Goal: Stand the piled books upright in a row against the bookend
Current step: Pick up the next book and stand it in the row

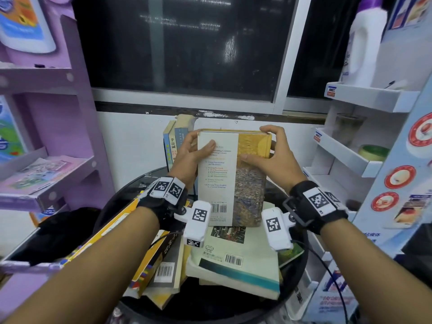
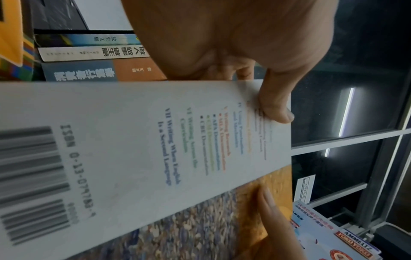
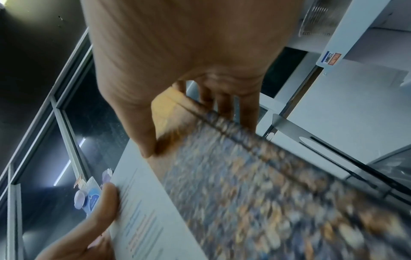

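- Piled books (image 1: 236, 260) lie flat nearest us at 6 o'clock on the round black table (image 1: 121, 197), more of them leaning at 7 o'clock.
- Our left hand (image 1: 190, 157) grips the left edge of the held book (image 1: 231, 176): thumb curled across the white panel, fingers wrapped behind.
- We should keep that thumb firm while the book swings to vertical, so the cover does not splay.
- Row books (image 1: 174, 141) stand at 11 o'clock of the held one, spines toward us; we judge the book belongs flush beside them.
- We would square its lower edge on the table first, then slide it sideways until the covers touch.
- Held book: upright, tipped slightly, back cover facing us, white text panel with a barcode on the left, a yellow and mottled blue picture on the right.
- It hangs above the pile at 12 o'clock; we cannot tell whether its lower edge touches.
- Our right hand (image 1: 273, 155) clamps the right edge, fingers hooked over the top corner, thumb flat on the cover.
- Bookend (image 3: 311, 133), a grey metal plate, shows only in the right wrist view, just beside that edge.
- We should ease this hand off last.
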